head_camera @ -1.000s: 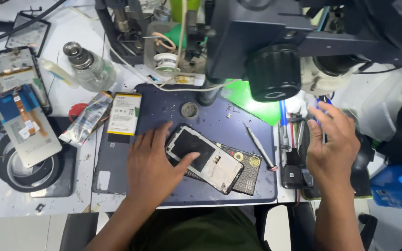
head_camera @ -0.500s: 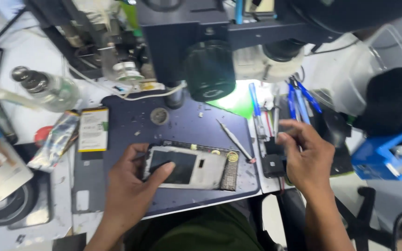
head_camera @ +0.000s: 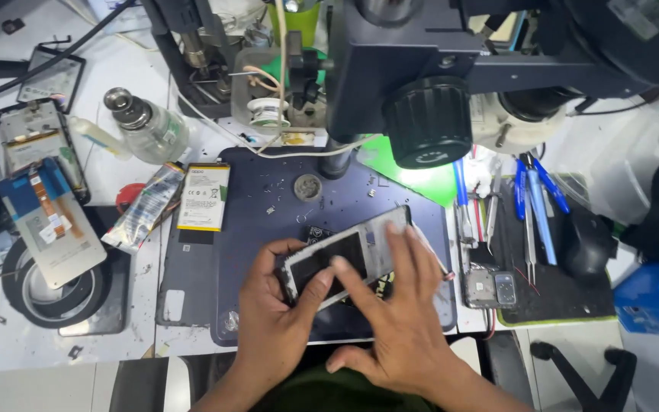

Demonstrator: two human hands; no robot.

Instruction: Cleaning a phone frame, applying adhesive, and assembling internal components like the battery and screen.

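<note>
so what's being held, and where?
The phone frame: left hand grips its left end, right hand lies flat over its right half.

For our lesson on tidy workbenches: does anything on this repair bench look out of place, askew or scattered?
Yes. The opened phone sits tilted on the dark mat, held between the left hand and right hand. Small loose bits lie scattered on the mat near a round cap. A flat battery rests partly off the mat's edge.

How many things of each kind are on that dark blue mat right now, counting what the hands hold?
Opened phone body with pale frame, held by the left hand and right hand: 1
White rectangular phone battery: 1
Small round grey metal disc: 1
Total: 3
</note>
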